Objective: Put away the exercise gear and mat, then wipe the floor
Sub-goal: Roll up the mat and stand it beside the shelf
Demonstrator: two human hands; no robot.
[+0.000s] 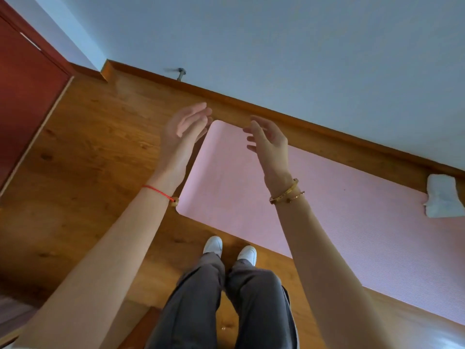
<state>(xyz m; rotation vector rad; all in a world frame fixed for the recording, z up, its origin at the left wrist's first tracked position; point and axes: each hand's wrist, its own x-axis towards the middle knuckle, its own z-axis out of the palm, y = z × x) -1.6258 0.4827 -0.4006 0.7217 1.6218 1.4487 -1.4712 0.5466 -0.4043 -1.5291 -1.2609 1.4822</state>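
Both hands, left [187,123] and right [268,137], are being held out empty with fingers loosely spread above the pink mat [314,210], lying flat on the floor [88,147] by the wall, seemingly for rolling it.

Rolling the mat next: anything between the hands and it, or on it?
Nothing between the left hand, the right hand and the mat. A white cloth lies across its wall-side edge further along, likely in a roll's path.

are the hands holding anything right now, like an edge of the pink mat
Nothing is held. The left hand and right hand are open above the pink mat, which lies flat.
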